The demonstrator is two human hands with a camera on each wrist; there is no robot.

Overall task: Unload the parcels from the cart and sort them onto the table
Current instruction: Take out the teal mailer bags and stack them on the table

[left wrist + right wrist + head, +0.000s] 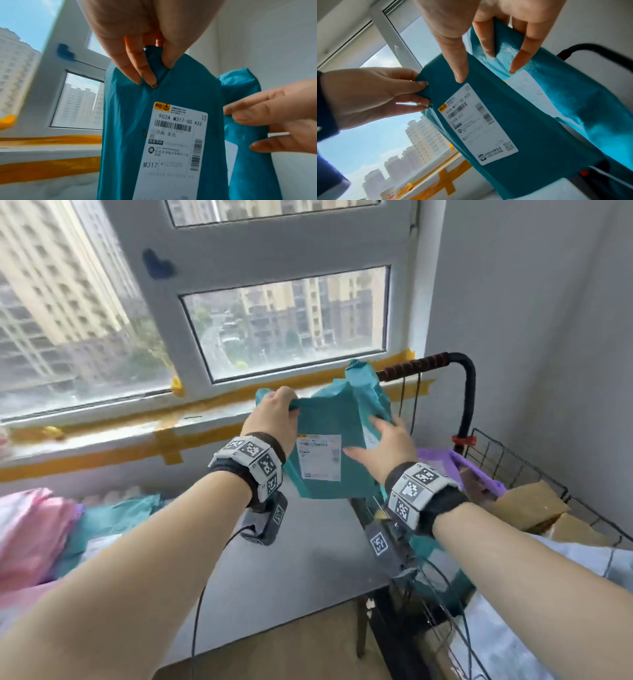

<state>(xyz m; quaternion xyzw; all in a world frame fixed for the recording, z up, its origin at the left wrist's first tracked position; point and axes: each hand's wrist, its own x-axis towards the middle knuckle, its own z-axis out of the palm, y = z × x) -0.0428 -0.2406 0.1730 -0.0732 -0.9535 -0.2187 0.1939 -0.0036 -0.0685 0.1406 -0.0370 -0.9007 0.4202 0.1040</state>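
- Daylight from a large window (284, 326) with tower blocks outside fills the background; orange tape (89, 458) runs along the sill and the wall below it.
- Below the hands lies a grey table (291, 563), with pink and teal parcels (51, 529) piled at its left end.
- To the right stands a wire cart (513, 463) with a black handle (462, 392); cardboard boxes (534, 508) and a purple parcel (445, 463) lie in it.
- Both forearms reach forward side by side, each wrist wearing a band with black-and-white markers.
- A teal front parcel (329, 446) hangs upright in the air above the far part of the table, its white shipping label (173, 148) facing the person.
- The left hand (274, 416) pinches the top left corner of this front parcel, thumb on the near face and fingers (145, 75) curled over the bunched plastic, back of the hand upward.
- A second teal parcel (245, 121) sits just behind and to the right of the first, also raised, with its own label partly hidden.
- The right hand (383, 446) grasps at the right edge: its thumb presses flat on the front parcel's face while its fingers (520, 59) pass behind that parcel and lie against the second one.
- In the right wrist view the front parcel tilts, its lower end toward the cart, and the two hands hold it at opposite upper edges.
- Whether the second parcel rests its weight on the right fingers alone cannot be told.
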